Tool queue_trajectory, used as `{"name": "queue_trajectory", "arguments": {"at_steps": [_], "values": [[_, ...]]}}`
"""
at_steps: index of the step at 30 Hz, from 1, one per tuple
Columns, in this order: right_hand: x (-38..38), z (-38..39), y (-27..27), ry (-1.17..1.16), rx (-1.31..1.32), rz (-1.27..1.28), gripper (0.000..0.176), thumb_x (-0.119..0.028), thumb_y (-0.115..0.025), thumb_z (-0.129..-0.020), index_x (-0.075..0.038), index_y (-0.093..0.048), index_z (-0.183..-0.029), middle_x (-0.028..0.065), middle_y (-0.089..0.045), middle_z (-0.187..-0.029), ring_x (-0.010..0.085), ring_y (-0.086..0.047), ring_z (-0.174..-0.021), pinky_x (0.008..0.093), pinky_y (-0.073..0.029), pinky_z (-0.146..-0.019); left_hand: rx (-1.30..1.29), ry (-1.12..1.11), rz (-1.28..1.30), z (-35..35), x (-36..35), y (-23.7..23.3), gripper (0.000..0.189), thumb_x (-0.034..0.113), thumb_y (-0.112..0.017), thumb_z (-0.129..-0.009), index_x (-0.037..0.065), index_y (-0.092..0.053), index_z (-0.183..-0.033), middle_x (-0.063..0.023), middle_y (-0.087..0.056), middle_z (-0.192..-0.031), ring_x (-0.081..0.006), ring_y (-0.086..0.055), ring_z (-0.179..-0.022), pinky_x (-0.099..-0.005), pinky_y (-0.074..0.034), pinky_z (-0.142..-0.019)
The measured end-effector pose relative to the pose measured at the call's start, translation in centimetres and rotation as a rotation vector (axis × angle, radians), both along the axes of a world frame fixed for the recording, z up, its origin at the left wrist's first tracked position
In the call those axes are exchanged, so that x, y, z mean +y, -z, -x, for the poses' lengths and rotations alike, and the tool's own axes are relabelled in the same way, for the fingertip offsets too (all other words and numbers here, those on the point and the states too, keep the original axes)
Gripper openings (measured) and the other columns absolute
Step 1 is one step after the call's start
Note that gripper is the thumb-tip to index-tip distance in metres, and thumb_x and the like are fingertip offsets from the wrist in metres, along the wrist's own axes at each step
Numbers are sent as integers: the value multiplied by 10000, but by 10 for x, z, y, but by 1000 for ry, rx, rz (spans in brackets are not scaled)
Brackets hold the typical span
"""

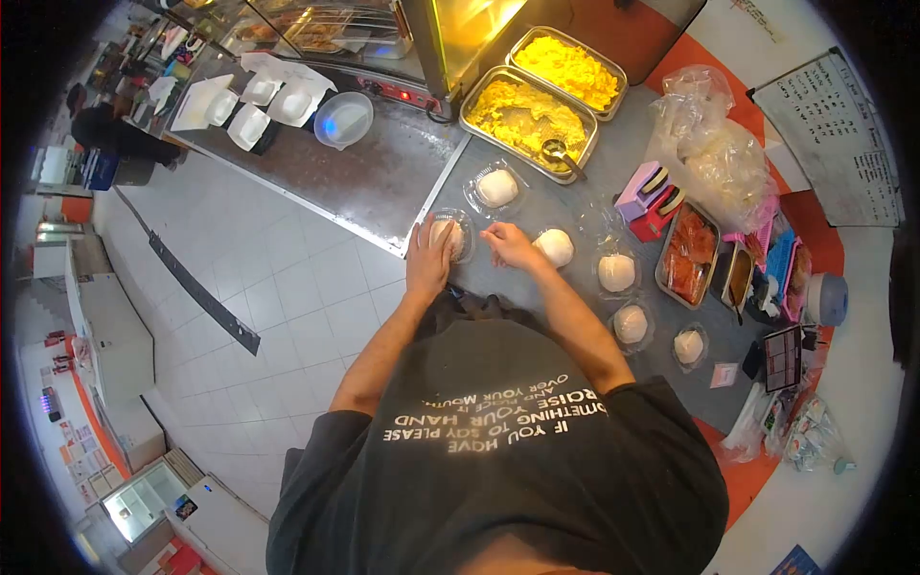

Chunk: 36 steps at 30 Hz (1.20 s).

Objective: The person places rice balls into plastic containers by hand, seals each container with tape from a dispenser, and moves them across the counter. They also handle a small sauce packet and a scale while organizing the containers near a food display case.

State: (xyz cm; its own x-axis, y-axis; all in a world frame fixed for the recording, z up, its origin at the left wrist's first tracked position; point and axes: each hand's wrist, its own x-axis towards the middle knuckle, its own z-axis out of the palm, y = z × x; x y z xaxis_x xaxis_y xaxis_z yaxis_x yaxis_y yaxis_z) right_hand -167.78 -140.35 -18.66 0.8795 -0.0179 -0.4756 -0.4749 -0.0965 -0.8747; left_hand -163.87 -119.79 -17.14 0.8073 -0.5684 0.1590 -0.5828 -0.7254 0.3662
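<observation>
My left hand [428,261] lies over the near-left side of a clear plastic container [468,240], its fingers reaching across a rounded pale mound of food inside. Just to the right, my right hand [510,245] is closed, with fingertips curled together; whatever they may hold is too small to make out. Beyond the hands, a white mound [496,188] sits in another clear container. Close beside my right wrist is a further white mound [554,247]. More mounds in clear containers, such as one white mound [615,272], run down the counter to the right.
Two metal trays of yellow food [525,113] stand at the back, a ladle [556,149] in the nearer one. A tray of reddish food [690,254], plastic bags [714,153] and staplers [652,199] are at right. Foam containers [290,103] and a round tub [343,121] stand left.
</observation>
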Motion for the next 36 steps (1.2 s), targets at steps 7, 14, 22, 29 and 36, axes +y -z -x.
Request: {"name": "queue_trajectory", "arguments": {"at_steps": [7,14,22,29,36], "values": [[18,-14,30,20,87,32,284,-290,-520,-921,-10,-552,-887,34,-506,-573,135,-509,-409,287,-380,-351,129,2,51,-3,5,-4,568,384,-617,-814,221,-443,-1330,-126,-245,-1460,-426,-273,-1282,-502,-307,-1032],[21,3,8,149,-52,-38,181,-176,-554,-891,3,-574,-911,46,-556,-631,115,-517,-432,262,-382,-371,178,-21,37,-8,5,-4,726,431,-736,-690,239,-443,-1326,-104,-230,-1460,-418,-275,-1273,-520,-334,-1006],[19,5,20,202,-137,11,121,-67,-563,-866,7,-629,-936,44,-587,-713,91,-510,-496,244,-392,-402,176,24,29,-15,7,-25,708,464,-709,-709,269,-433,-1331,-106,-238,-1444,-410,-258,-1285,-557,-229,-1042],[35,4,-106,83,-522,492,144,-73,-616,-802,-60,-659,-939,98,-630,-742,194,-576,-555,304,-441,-509,496,87,423,-48,10,-56,269,360,-661,-794,183,-656,-996,-17,-534,-1169,-240,-435,-1131,-446,-263,-952],[32,0,-132,-27,-643,607,136,-83,-616,-798,-72,-660,-927,118,-613,-731,240,-592,-562,343,-456,-523,687,190,649,-58,4,-84,157,209,-668,-810,72,-671,-885,-78,-544,-1152,-240,-429,-1164,-374,-314,-994]]}}
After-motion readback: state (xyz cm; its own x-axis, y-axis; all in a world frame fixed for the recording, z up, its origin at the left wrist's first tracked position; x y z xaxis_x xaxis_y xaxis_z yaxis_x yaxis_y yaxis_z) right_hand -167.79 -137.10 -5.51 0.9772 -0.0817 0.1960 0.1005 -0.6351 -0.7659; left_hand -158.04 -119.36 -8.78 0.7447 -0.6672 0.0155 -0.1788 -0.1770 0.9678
